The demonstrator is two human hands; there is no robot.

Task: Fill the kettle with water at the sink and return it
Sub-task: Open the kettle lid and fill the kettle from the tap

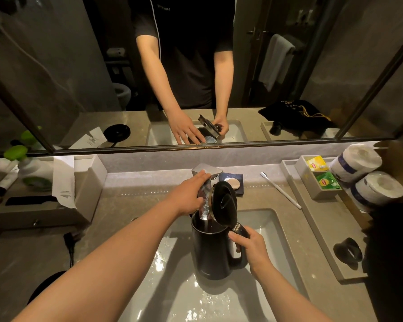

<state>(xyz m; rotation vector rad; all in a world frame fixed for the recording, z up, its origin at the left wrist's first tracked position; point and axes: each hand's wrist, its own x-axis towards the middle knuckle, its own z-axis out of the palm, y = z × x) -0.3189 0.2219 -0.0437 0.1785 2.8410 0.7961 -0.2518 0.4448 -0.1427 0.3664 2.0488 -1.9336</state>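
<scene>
A black kettle hangs over the white sink with its lid flipped up. My right hand grips the kettle's handle on the right side. Water streams from the silver faucet down into the kettle's open mouth. My left hand rests on the faucet's lever, fingers laid over it. The kettle's round black base sits on the counter at the lower left.
A soap dish and toothbrush lie behind the sink. A tray at right holds tea bags, paper rolls and a black cup. Left are a tissue box and bottles. A mirror stands ahead.
</scene>
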